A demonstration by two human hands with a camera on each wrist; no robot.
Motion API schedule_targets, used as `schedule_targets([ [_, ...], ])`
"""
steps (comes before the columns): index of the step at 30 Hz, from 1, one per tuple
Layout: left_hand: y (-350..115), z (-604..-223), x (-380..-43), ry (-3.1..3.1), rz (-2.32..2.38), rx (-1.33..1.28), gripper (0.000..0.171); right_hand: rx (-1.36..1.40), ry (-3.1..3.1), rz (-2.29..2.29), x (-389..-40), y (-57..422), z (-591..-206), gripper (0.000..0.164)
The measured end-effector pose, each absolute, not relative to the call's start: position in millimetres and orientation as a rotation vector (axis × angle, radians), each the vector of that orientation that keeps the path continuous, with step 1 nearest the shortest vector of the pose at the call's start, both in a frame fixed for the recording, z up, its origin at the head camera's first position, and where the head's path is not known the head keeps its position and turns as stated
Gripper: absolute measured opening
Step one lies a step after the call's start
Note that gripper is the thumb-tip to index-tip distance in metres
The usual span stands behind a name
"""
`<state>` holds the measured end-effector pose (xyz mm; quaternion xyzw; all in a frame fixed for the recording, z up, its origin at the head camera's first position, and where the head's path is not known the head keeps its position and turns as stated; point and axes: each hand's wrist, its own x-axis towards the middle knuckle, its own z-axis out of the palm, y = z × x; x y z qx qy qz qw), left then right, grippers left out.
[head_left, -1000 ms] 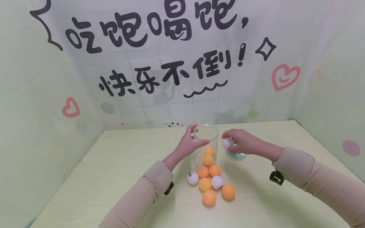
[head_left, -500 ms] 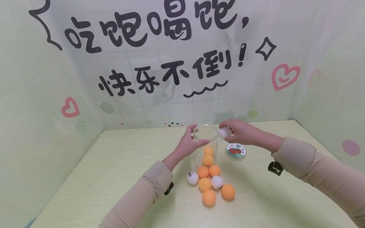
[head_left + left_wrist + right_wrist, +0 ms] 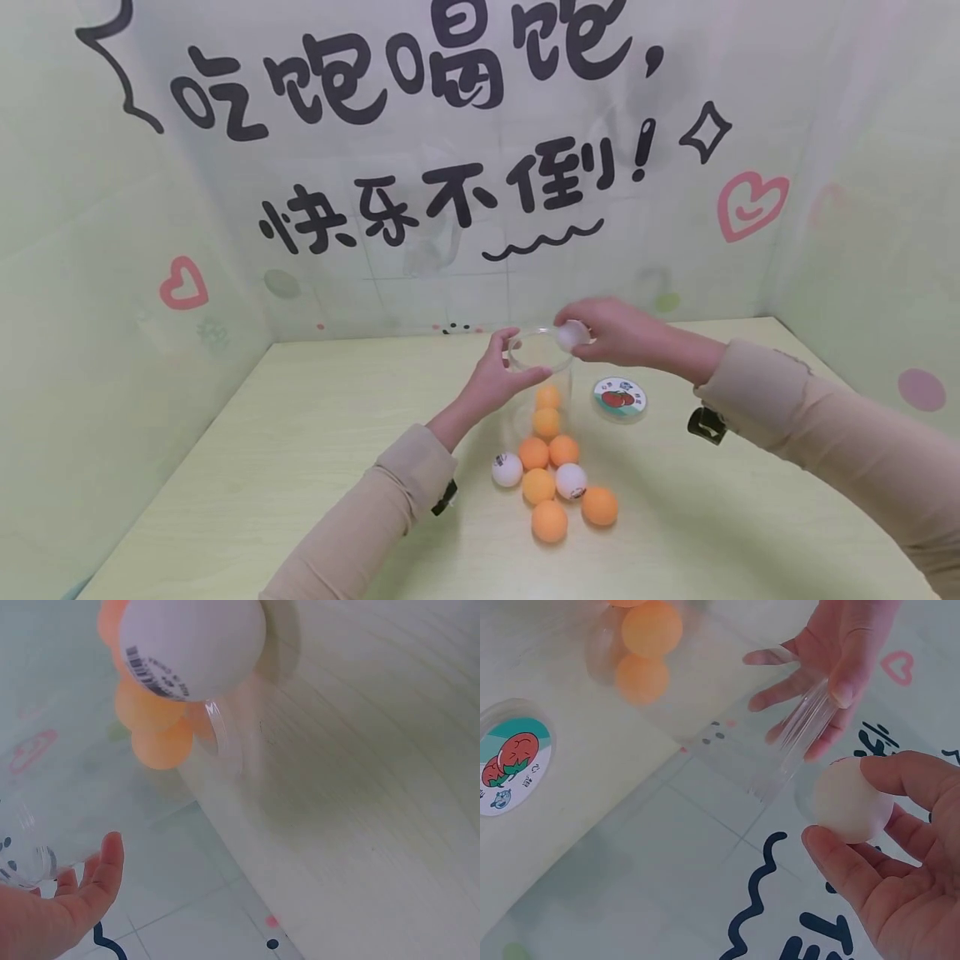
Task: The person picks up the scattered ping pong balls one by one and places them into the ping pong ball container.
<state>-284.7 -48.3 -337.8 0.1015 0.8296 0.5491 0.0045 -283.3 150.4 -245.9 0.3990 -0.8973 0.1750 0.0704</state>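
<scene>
A clear plastic jar (image 3: 561, 379) stands upright on the table with two orange ping-pong balls (image 3: 547, 422) showing through its wall. My left hand (image 3: 501, 373) holds the jar round its rim, thumb in front and fingers behind. At the right side of the open mouth, my right hand (image 3: 618, 331) pinches a white ping-pong ball (image 3: 850, 801) between thumb and fingers. In the head view this ball overlaps the rim. In front of the jar lie several loose orange balls (image 3: 550, 521) and two white balls (image 3: 507, 469), one with dark print facing the left wrist camera.
A round lid (image 3: 620, 397) with a strawberry picture lies on the table (image 3: 300, 467) to the right of the jar. Behind the table hangs a pale, see-through sheet (image 3: 420, 283) with black lettering and pink hearts, and similar sheets close off both sides.
My right hand has risen and moved left with the white ball, from above the lid to the jar's rim, uncovering the lid. The left hand has stayed on the jar.
</scene>
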Motion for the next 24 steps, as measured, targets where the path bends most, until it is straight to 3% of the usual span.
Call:
schedule_targets([
  [24, -56.9, -334.2, -288.0, 2.572, 1.701, 0.343, 0.078, 1.205, -2.831, 0.405, -290.6, 120.7, -246.7, 0.031],
])
